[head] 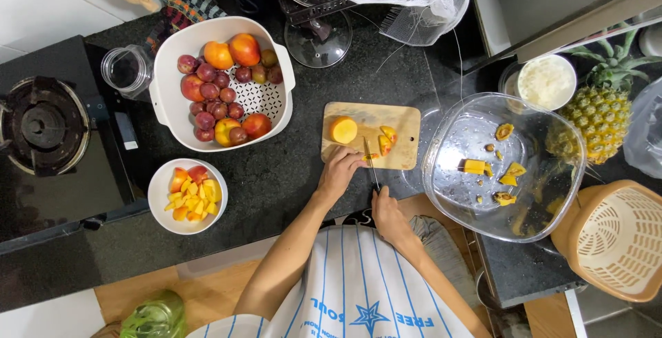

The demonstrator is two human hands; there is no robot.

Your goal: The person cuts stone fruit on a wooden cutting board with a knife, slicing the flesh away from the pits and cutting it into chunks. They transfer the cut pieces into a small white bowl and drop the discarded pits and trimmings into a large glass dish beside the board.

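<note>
A small wooden cutting board lies on the black counter. On it sit a peeled orange fruit half and a few cut orange pieces. My left hand rests at the board's near edge, fingers touching a piece of fruit. My right hand grips a knife whose blade points away from me onto the board, next to the cut pieces.
A white colander of plums and peaches stands back left. A white bowl of cut fruit is near left. A clear bowl with peel scraps sits right, beside a pineapple, a tan basket and a gas stove.
</note>
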